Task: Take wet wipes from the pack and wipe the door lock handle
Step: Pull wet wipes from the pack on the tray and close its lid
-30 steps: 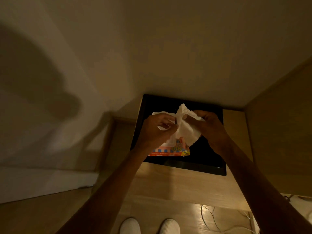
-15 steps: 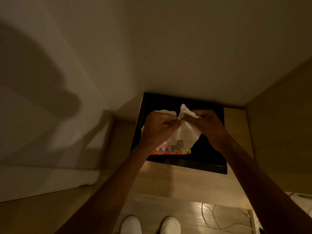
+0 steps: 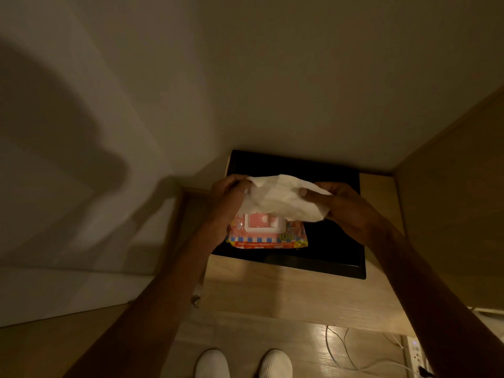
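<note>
A white wet wipe [image 3: 283, 199] is stretched out flat between both hands above the pack. My left hand [image 3: 227, 196] pinches its left edge and my right hand [image 3: 336, 204] grips its right edge, thumb on top. Below the wipe lies the pink and orange wet wipes pack [image 3: 268, 234] with its lid shut, resting on a black slab [image 3: 335, 241] set on a wooden shelf. No door lock handle is in view.
The wooden shelf [image 3: 286, 293] stands against a pale wall [image 3: 245, 77], with a wooden panel [image 3: 458, 200] at the right. Below are my white slippers [image 3: 212, 364], white cables [image 3: 343, 347] and a power strip [image 3: 416, 356] on the floor.
The wipe was bunched between my fingertips; now both hands have pulled apart and spread it wide. The pack's pink lid has come into sight beneath it.
</note>
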`<state>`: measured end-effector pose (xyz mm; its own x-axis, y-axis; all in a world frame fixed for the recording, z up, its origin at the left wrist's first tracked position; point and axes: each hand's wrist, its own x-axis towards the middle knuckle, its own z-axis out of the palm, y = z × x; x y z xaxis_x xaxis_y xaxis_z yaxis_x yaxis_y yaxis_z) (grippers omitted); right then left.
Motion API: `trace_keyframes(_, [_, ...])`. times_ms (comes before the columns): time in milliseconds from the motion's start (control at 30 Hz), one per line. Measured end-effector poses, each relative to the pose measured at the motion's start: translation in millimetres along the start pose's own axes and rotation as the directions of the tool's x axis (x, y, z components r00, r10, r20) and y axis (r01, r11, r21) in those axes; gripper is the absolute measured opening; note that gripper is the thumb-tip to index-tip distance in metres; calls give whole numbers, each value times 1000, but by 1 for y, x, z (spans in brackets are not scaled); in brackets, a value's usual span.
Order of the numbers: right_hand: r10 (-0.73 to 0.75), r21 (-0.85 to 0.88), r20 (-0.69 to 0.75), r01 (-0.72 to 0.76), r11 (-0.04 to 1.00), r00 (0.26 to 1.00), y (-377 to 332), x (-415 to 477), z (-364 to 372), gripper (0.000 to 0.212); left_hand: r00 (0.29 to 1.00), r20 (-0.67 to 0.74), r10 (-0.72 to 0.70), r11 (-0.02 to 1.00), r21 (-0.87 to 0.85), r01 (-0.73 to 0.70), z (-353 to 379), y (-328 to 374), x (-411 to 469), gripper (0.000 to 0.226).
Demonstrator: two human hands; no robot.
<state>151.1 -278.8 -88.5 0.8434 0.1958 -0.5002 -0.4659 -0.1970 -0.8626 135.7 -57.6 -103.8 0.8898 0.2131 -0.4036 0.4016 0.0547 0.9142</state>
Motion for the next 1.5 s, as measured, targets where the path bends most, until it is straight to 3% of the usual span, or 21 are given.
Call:
trace_keyframes(100, [39,17,30,-39,999,999,2,-1,-1,42,1000,13,-11,1000,15,10,-1,-1,-2,13])
trace_keyframes(267, [-10,10,-9,10,1000,1000,-7,-9,-4,28,1000,27,-14,999,52,13,-12,9,-2,16])
trace_keyframes(467, [-32,306,-48,45,951,998,-48,-48,19,34,998,63,-31,992,123,23,-32,68,-37,17])
trace_keyframes(567, [-51,351,-41,63,934,998,-80,-73,32,33,997,43,-59,982,183,50,-38,110,-55,28])
trace_keyframes(633, [-77,398,-27,81,914,997,-98,-86,39,37,998,45,-50,987,153,42,-44,131,-64,19])
trace_keyframes(800, [-6,632,110,-66,772,994,-128,-107,48,64,1000,-2,14,982,188,-14,-47,168,-79,14])
trace_keyframes(900, [60,670,110,-119,733,992,-128,-106,53,59,1000,5,22,984,176,-22,-44,180,-78,17])
trace_keyframes(1033, [59,679,105,-115,725,993,-106,-101,61,39,986,157,-52,983,181,23,-43,163,-72,25])
trace_keyframes(1133, [32,592,70,-67,803,997,-77,-94,66,27,960,266,-90,980,195,38,-42,132,-65,37])
trace_keyframes(1300, [-3,530,100,-51,847,995,-35,-76,68,29,986,166,-7,946,321,-48,-31,89,-52,24])
trace_keyframes(1400, [-4,586,84,-46,809,996,-13,-66,68,30,989,145,22,933,352,-73,-23,68,-45,26])
trace_keyframes(1500, [91,684,50,-100,723,995,7,-56,72,32,992,126,3,924,379,-50,-16,52,-38,26])
